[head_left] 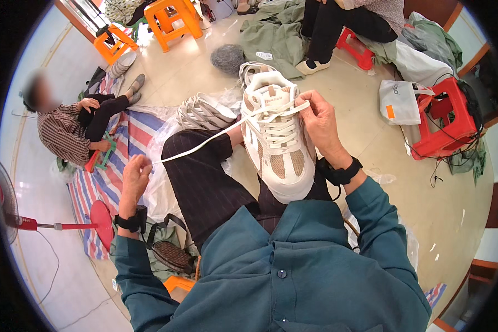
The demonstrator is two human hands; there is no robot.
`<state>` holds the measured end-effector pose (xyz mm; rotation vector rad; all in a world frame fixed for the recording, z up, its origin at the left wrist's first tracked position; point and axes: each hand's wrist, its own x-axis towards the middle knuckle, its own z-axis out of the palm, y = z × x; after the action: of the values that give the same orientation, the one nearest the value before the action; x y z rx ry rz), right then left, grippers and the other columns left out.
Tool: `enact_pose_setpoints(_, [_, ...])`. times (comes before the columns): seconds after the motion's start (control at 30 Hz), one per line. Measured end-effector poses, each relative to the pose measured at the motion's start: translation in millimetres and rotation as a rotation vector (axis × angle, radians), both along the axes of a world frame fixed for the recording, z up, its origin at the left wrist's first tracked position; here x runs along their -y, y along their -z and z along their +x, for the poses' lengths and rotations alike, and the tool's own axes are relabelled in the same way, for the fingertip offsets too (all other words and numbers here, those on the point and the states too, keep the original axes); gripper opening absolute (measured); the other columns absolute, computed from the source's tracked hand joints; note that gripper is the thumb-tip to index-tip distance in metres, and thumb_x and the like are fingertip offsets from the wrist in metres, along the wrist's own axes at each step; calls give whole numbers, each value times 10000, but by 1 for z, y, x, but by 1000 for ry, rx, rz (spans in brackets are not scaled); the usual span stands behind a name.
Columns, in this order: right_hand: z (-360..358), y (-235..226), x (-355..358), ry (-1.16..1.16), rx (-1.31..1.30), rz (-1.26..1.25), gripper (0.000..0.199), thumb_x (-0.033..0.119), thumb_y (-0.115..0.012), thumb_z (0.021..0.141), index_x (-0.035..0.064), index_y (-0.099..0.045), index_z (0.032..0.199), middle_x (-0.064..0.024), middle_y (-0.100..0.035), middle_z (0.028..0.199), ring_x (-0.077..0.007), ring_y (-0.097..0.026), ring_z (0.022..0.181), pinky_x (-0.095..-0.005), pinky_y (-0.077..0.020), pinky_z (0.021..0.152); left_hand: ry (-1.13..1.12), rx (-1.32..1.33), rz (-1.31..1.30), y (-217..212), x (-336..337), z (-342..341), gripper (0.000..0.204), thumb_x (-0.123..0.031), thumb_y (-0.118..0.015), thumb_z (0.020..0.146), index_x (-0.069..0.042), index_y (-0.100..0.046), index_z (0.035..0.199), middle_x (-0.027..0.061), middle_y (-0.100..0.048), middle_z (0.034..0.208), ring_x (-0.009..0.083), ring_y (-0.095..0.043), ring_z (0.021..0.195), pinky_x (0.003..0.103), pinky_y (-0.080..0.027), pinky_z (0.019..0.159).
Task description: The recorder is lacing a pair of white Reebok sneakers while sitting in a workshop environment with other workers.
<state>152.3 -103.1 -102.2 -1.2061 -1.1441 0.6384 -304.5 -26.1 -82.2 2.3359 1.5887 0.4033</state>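
A white and beige sneaker (284,172) rests on my lap, its toe pointing toward me. A flat white shoelace (196,148) runs from its upper eyelets out to the left. My left hand (134,178) pinches the far end of that lace and keeps it stretched. Beside the shoe's collar, my right hand (322,126) grips another length of the lace between thumb and fingers. More white sneakers (206,112) lie in a pile just beyond my left knee. The inside of the sneaker is mostly hidden by its tongue.
A person (66,133) sits at left by a striped sheet (137,133). Another person (346,33) sits at upper right. A red fan base (100,221) stands near my left elbow. At right are a red stool (445,146) with cables and a white bag (395,99).
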Motion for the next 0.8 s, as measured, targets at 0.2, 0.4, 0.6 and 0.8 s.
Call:
enact_pose_setpoints(0.2, [2,-1,1,-48,-151,5,169,169,-571,950,12,-600,895,38,-534,684,-45,-460,633,-217,-390,575,86,155,157,-25,16,89,316,7,-598,777,-15,-574,1092,107,-604,1019,212,-607,856,308,-482,729])
enact_pose_setpoints(0.4, [9,-11,-1,-57,-54,-71,201,185,-522,963,17,-605,891,28,-533,672,-45,-459,618,-214,-381,559,371,391,-38,-33,37,182,262,11,-611,791,-14,-594,1051,97,-603,994,183,-606,848,282,-489,691])
enact_pose_setpoints(0.6, [14,-13,-4,-101,-84,-119,205,178,-509,960,25,-596,855,29,-526,647,-45,-451,587,-223,-370,529,412,453,-6,-16,31,223,198,-8,-615,804,-11,-607,1001,99,-621,919,180,-617,809,284,-493,661])
enact_pose_setpoints(0.8, [10,-1,-3,-48,-126,-82,255,233,-516,970,30,-579,829,27,-505,617,-56,-421,563,-231,-355,518,304,450,118,-3,23,235,225,-16,-617,792,-20,-602,1017,99,-634,931,198,-629,830,287,-502,652])
